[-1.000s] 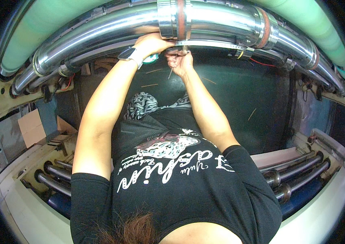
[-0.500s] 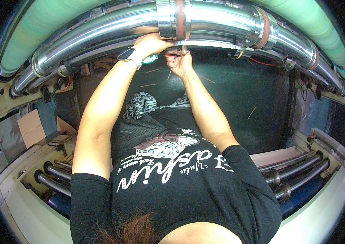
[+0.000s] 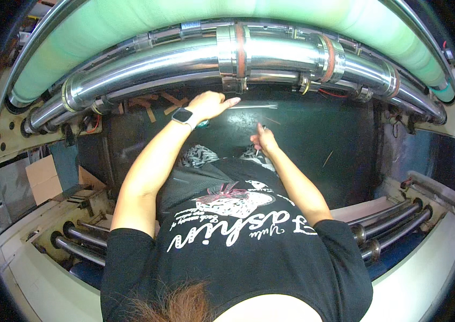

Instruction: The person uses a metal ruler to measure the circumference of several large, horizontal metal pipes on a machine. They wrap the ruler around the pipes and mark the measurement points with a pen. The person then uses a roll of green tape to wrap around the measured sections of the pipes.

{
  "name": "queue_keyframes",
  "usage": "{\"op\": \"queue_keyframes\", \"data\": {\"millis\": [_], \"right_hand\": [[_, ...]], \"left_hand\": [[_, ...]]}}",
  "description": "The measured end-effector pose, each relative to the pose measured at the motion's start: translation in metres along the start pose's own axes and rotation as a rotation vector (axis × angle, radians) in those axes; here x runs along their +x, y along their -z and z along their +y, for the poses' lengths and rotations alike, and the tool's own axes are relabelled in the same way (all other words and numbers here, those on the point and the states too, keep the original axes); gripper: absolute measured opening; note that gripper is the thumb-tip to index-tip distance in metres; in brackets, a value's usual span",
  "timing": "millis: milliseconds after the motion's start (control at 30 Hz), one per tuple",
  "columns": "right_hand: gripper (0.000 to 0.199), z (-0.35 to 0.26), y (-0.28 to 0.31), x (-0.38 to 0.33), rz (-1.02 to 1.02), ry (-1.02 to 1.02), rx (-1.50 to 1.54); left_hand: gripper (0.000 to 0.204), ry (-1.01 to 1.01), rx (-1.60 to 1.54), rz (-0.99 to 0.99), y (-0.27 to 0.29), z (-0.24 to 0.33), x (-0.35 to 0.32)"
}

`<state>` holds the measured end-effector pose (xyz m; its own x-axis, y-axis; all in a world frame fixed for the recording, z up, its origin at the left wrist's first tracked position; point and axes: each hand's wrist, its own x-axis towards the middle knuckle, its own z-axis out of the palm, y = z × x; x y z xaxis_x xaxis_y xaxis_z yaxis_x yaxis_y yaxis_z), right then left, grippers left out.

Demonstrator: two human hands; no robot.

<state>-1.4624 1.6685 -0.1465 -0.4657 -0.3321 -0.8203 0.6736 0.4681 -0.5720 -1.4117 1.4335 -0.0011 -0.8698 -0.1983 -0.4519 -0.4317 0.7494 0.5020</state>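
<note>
Cardboard box (image 3: 45, 180), brown and flat-sided, sits at the far left beside the machine frame. Left hand (image 3: 210, 104), fingers spread loose and holding nothing, hovers just under the clamp (image 3: 234, 64) on the chrome pipe (image 3: 147, 67). Right hand (image 3: 264, 140), lower and apart from the pipe, pinches a thin metal rod (image 3: 260, 140) in closed fingers.

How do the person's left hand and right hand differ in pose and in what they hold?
The left hand is raised and opened just below the clamp on the chrome pipe; the right hand sits lower, closed round a thin tool. The left wrist bears a smartwatch; the right is bare. Both reach forward, ungloved.
</note>
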Motion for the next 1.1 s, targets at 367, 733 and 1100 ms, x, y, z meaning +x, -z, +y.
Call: {"op": "queue_keyframes", "data": {"millis": [367,733,1100], "right_hand": [[0.016,-0.123,-0.04,-0.05,-0.124,0.901,-1.123],[0.016,-0.17,-0.05,-0.048,0.084,1.043,-1.345],[0.015,-0.171,-0.052,-0.046,0.125,1.139,-1.321]], "left_hand": [[0.075,0.61,-0.37,0.102,-0.05,-0.147,-0.089],[0.06,0.84,-0.383,-0.043,-0.119,-0.243,-0.214],[0.053,0.766,-0.505,0.024,-0.1,-0.227,-0.2]]}}
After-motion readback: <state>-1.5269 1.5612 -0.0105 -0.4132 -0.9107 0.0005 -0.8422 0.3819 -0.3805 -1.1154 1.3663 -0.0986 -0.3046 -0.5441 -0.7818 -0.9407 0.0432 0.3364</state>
